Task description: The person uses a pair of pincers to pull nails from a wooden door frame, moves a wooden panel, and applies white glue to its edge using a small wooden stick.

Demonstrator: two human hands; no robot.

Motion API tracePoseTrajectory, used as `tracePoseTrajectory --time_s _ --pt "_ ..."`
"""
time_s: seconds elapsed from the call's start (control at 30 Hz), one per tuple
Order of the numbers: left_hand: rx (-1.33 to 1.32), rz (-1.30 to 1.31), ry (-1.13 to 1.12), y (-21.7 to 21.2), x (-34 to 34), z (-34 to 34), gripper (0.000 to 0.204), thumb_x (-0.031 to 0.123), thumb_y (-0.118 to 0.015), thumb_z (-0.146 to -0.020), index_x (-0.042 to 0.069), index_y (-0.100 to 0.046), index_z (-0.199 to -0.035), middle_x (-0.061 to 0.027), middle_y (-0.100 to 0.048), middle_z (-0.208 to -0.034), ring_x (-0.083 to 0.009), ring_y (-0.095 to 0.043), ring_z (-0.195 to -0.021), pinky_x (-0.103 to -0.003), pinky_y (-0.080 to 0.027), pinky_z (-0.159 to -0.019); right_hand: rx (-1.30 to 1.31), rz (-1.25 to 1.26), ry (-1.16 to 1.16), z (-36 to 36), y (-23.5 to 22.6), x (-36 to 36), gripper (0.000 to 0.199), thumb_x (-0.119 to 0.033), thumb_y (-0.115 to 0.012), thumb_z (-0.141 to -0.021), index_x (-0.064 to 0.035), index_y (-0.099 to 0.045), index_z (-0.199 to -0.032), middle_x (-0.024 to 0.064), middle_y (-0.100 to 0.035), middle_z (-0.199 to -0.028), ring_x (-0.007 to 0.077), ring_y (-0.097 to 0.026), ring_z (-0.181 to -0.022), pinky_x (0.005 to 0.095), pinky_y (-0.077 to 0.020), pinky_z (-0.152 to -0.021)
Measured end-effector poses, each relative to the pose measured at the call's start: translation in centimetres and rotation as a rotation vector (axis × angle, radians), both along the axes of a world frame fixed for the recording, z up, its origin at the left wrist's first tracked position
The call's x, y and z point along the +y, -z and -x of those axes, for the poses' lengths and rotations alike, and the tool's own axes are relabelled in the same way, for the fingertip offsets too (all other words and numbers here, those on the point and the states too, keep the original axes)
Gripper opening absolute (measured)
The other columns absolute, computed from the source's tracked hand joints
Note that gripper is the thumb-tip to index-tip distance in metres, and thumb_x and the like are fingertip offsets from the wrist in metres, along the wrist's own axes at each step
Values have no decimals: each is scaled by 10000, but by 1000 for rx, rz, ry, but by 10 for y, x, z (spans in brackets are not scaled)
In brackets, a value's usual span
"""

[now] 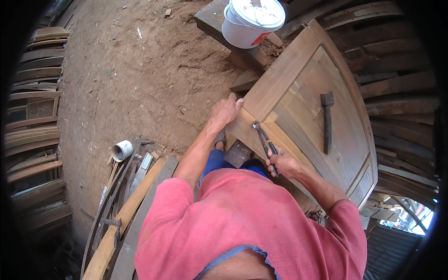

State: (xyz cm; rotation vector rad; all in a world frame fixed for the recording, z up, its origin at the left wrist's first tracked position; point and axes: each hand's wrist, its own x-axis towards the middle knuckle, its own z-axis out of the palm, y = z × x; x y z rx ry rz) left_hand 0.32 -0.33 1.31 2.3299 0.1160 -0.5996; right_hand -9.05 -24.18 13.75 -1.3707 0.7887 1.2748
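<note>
A paneled wooden door (305,100) lies in front of me and to the right, its near left corner close to my body. My left hand (226,112) is closed on the door's left edge, near a joint in the frame; some fingers are hidden. In my right hand (283,163) are the dark handles of a pair of pincers (262,137). The metal jaws of the pincers rest at the frame joint, just right of my left hand. Farther right on the door panel lies a dark hammer (327,123), its head pointing away from me.
A white lidded bucket (245,28) stands on a dark wooden bench (212,21) beyond the door. Planks (123,224) with a clamp (114,226) lie at lower left, near a small white can (122,150). Stacked boards (39,100) line the left; more timber (401,107) lies right.
</note>
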Motion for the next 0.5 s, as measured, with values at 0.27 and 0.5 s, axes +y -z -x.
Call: tracePoseTrajectory --time_s 0.27,0.5 --pt "6 -34 -4 12 0 -1 431 417 -437 -998 27 -582 -1113 -300 -670 -952 -491 -636 -931 -566 -484 -825 -625 115 -160 103 108 -2 35 -38 -433 -932 -73 -437 -931 48 -531 -746 123 -500 -577 308 -424 -490" --pt "-29 -51 20 8 0 -4 451 428 -424 -997 9 -565 -1083 -305 -670 -943 -496 -641 -919 -578 -484 -816 -167 -106 121 51 43 -11 95 -25 -471 -939 -71 -498 -1018 88 -616 -882 158 -599 -657 308 -503 -567"
